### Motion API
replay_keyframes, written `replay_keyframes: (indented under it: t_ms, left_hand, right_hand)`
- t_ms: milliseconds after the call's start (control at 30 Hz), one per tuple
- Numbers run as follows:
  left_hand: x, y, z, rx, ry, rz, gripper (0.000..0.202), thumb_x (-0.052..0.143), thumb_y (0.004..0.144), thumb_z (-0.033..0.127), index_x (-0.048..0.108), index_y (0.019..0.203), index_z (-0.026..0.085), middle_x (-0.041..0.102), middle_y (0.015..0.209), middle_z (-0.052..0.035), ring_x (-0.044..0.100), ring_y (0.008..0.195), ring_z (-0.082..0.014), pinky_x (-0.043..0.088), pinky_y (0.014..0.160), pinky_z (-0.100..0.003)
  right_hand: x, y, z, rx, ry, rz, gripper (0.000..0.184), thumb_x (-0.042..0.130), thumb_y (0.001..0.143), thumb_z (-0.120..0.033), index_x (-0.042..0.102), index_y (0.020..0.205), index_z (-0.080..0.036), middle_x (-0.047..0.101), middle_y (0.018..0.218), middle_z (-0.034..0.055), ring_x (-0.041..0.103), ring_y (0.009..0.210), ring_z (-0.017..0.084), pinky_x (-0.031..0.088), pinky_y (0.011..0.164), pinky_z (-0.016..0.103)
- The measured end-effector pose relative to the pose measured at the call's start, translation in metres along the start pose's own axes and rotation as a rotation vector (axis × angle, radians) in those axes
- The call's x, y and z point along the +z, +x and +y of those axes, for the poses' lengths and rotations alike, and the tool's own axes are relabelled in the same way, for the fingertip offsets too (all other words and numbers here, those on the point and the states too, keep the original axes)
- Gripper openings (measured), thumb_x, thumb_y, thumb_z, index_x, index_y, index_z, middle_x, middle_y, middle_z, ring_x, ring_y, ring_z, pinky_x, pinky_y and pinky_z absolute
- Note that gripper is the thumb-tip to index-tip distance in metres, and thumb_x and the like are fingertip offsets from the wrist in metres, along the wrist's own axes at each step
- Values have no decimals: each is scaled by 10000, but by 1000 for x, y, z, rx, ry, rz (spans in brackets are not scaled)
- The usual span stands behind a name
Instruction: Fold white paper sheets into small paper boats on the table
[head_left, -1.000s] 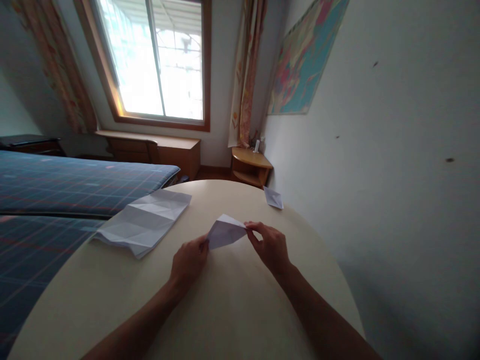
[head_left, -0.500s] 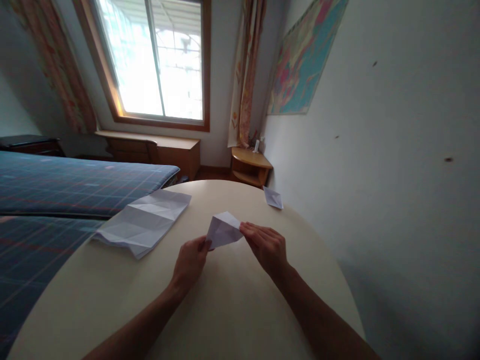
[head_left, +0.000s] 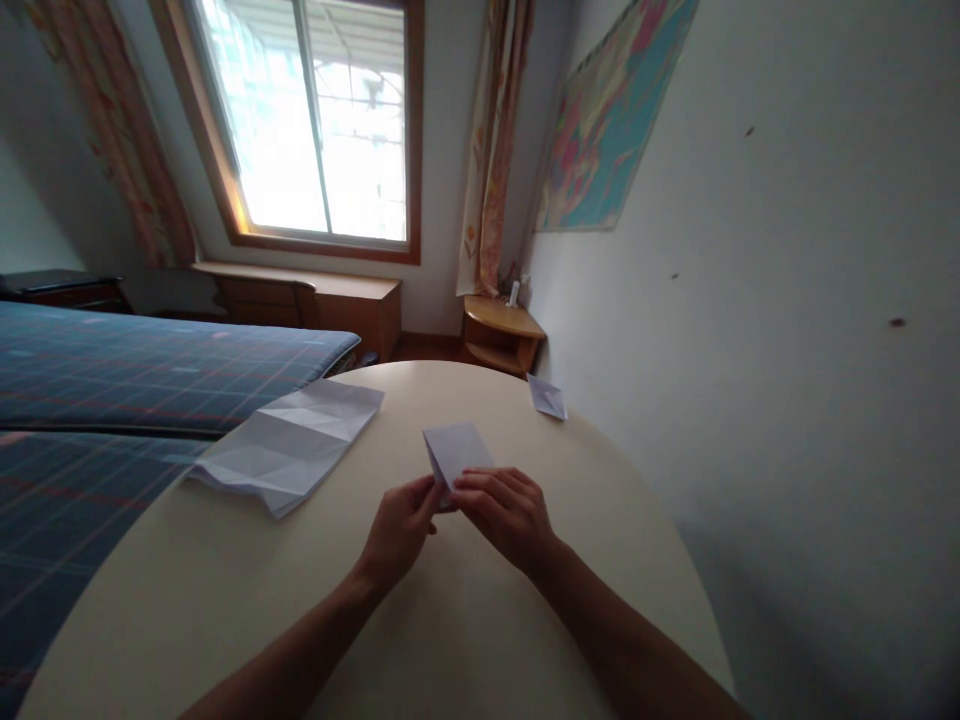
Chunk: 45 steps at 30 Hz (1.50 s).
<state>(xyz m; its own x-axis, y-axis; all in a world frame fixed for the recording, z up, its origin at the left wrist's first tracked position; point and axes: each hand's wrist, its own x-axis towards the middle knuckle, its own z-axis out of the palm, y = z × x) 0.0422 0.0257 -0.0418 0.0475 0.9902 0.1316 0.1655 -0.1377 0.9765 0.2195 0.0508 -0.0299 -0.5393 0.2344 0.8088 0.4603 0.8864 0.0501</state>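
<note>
One folded paper (head_left: pixel 463 446), white, thin, smooth and with straight edges, was held over the far half of the round table (head_left: pixel 450 620), whose cream top was plain. At seven o'clock from it, its lower left edge was pinched by the left hand (head_left: pixel 401 525), the thumb and fingers nearly closed. At four o'clock, the right hand (head_left: pixel 511 508) was laid on it, the fingers bent and close together; the lower part was hidden by them, and a grip from beneath could not be told.

At nine o'clock, creased white sheets (head_left: pixel 300 440) were lying, overlapped, too close together to be counted. At two o'clock, one small folded piece (head_left: pixel 548 398) was set well apart, near the rim. Farther away, plaid bedding (head_left: pixel 180 360) was seen at ten o'clock, one wooden desk (head_left: pixel 352 290) at eleven, and one wooden corner shelf (head_left: pixel 504 315) near one.
</note>
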Motion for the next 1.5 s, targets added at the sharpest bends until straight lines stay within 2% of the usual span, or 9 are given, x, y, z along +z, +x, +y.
replay_keyframes:
  t_ms: [167,367,600,867,967,1100,1233,1367,1500]
  left_hand:
    - [2,0,-3,-5,-151,-53,387,574,851,454,709,1073,167,756,966,-74,708,846,-224,570,683,-307]
    - [3,-1,-3,-38,-285,-69,440,628,810,459,690,1133,166,748,1021,-73,697,906,-230,562,800,-345]
    - [1,-2,1,-47,-318,-64,468,649,787,486,699,1108,149,750,999,-81,693,872,-224,556,811,-357]
    - [0,5,-9,-50,-234,1,439,643,769,492,700,1026,141,754,919,-74,709,791,-218,566,728,-336]
    - [-1,8,-13,-26,-152,69,424,607,789,476,684,1033,139,752,944,-92,720,819,-242,561,699,-336]
    - [-3,10,-19,-7,-55,132,383,560,812,453,678,997,139,753,936,-101,722,845,-255,550,668,-325]
    - [-5,10,-19,10,-20,132,350,548,828,437,667,972,141,753,905,-95,720,827,-241,532,640,-304]
    - [-6,9,-16,18,-1,126,321,563,818,446,654,897,148,751,838,-84,712,767,-225,509,613,-293]
    - [-8,9,-11,-41,-3,128,339,604,774,479,649,844,151,749,788,-80,719,747,-233,494,588,-288]
  right_hand:
    - [1,-1,0,37,-54,-37,60,624,925,-239,677,900,-251,721,836,-4,658,839,137,448,753,285]
    - [3,-1,0,33,-85,-59,84,622,925,-252,688,875,-259,714,824,-7,623,800,137,433,734,298]
    - [5,-1,1,8,-66,-67,64,631,920,-241,692,927,-259,724,850,-8,615,804,144,439,755,308]
    - [6,-2,2,12,14,-157,82,636,908,-231,662,983,-252,732,954,6,633,921,160,457,829,322]
    - [4,-2,7,146,18,-57,123,613,907,-200,645,1012,-253,715,985,24,628,951,175,476,863,341]
    - [4,-7,20,537,76,157,365,640,878,-302,533,1219,-227,643,1132,113,610,1023,241,515,858,417]
    - [12,-12,29,877,443,106,687,740,765,-437,416,1318,-190,657,1105,128,665,862,219,560,694,362]
    - [21,-13,24,1023,731,23,619,743,753,-420,461,1247,-176,714,909,70,689,766,201,567,678,344]
    - [25,-13,20,1024,786,14,466,748,751,-390,543,1113,-180,733,924,80,700,764,206,574,697,356]
